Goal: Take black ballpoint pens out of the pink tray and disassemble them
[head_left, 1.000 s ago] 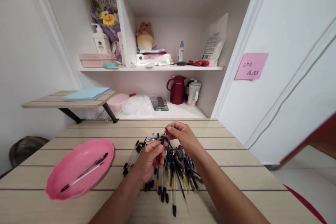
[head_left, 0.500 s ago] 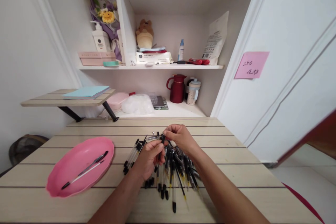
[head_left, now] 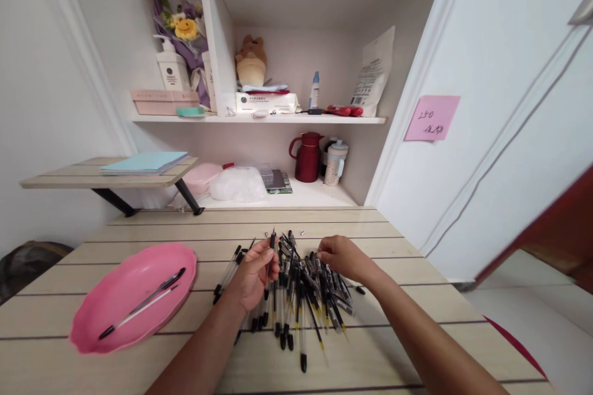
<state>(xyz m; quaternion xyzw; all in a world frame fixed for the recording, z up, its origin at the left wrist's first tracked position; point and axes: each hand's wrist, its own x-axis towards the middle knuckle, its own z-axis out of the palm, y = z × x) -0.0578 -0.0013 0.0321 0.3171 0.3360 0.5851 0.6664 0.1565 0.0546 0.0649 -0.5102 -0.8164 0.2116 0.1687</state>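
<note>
My left hand [head_left: 257, 271] grips a pen barrel [head_left: 272, 241] between thumb and fingers, its thin pointed end upward. Its lower part is hidden by my fingers. To the right, my right hand [head_left: 343, 256] is at the upper right edge of the pen pile [head_left: 301, 287], with fingers curled down and pressed together. What these fingertips hold, if anything, is hidden. The pile is made of loose pen parts: clear barrels, black caps and thin refills with yellow sections. A small metal piece [head_left: 302, 232] lies behind it.
At the left, a pink scalloped tray [head_left: 88, 315] holds a pen [head_left: 143, 305] and a white refill [head_left: 148, 303]. Behind it a small raised shelf [head_left: 69, 179] carries blue-covered paper [head_left: 143, 162]. A red jug [head_left: 307, 157] and a cup [head_left: 336, 163] stand in the cabinet.
My right hand has left the pen's top and moved right to the pile's edge. The pen's pointed end now shows above my left hand. A small metal piece now shows behind the pile.
</note>
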